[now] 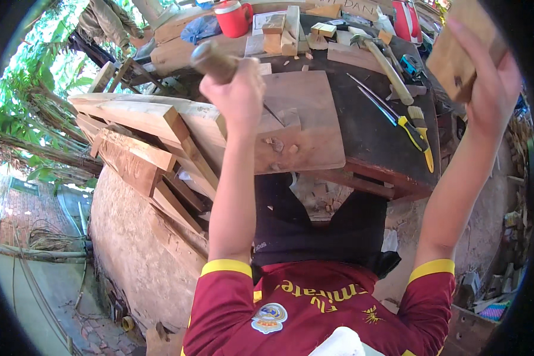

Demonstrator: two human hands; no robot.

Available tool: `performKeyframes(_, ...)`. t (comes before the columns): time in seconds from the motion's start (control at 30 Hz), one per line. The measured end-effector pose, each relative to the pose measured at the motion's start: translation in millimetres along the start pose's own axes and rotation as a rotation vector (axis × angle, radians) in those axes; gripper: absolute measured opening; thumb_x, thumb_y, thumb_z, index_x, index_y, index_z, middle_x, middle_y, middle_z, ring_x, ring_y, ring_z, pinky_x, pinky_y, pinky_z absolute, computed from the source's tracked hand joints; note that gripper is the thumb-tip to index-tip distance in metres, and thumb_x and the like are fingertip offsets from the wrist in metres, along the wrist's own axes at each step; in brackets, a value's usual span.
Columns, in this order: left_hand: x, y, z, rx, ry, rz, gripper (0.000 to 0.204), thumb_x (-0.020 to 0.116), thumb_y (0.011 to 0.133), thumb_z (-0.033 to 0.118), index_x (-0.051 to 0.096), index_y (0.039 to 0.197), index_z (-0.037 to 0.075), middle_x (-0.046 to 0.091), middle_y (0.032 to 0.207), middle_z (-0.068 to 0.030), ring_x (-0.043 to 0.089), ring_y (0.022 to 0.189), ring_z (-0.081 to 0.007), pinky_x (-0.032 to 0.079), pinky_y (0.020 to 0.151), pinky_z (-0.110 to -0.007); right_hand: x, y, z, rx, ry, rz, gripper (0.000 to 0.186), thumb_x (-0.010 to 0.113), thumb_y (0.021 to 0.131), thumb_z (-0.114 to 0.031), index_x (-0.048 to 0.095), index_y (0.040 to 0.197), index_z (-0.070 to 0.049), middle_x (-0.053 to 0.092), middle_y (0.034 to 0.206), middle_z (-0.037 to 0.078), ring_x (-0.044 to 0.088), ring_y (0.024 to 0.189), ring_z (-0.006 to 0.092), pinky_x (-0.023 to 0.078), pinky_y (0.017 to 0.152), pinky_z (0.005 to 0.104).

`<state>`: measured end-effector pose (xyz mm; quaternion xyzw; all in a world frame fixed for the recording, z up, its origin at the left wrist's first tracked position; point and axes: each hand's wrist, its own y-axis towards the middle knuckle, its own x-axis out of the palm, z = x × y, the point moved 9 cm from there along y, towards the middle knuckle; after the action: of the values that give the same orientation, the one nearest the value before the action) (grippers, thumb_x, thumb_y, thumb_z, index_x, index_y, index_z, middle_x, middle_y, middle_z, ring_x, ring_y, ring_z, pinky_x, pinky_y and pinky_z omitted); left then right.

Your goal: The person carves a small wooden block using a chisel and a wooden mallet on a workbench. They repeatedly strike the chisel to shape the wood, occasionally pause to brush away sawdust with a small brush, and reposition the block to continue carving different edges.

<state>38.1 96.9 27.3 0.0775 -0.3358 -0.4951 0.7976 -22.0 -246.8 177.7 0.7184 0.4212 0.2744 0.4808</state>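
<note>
My left hand [238,95] is wrapped round the thick wooden handle [214,63] of a chisel. Its thin dark blade [273,114] slants down from my fist to a small flat piece of wood [290,120]; whether the tip touches it I cannot tell. Under that piece lies a broad wooden board [314,139] with some chips on it. Up at the right, my right hand [493,86] grips a wooden block [464,54], raised well above the table and apart from the chisel.
On the dark table [376,145] lie a claw hammer [391,72], a yellow-and-black-handled tool [413,134], a brush [418,121] and a blue tape measure [410,64]. Wood offcuts and a red mug [232,19] stand farther back. Stacked timber [139,113] rises close at the left.
</note>
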Motion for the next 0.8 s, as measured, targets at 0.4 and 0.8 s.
performKeyframes(0.4,-48,-2,5,-0.032,-0.361,0.037,0.018,0.052,0.075,-0.003,0.040,0.067,0.007,0.036,0.049,-0.0019,0.033,0.036,-0.0113,0.026,0.035,-0.026,-46,-53,21,0.207,0.085,0.001,0.048,0.067,0.076,-0.001,0.050,0.120,0.005,0.057,0.119,0.019,0.058,0.105,0.0220,0.047,0.091,0.0321)
performKeyframes(0.8,-39,5,-8,-0.093,-0.242,0.039,0.023,0.050,0.077,0.002,0.036,0.064,0.015,0.032,0.051,0.0020,0.026,0.040,-0.0103,0.023,0.039,-0.027,-47,-63,38,0.261,0.096,0.038,0.053,0.071,0.070,0.000,0.051,0.118,0.007,0.060,0.112,0.017,0.060,0.102,0.0236,0.047,0.091,0.0327)
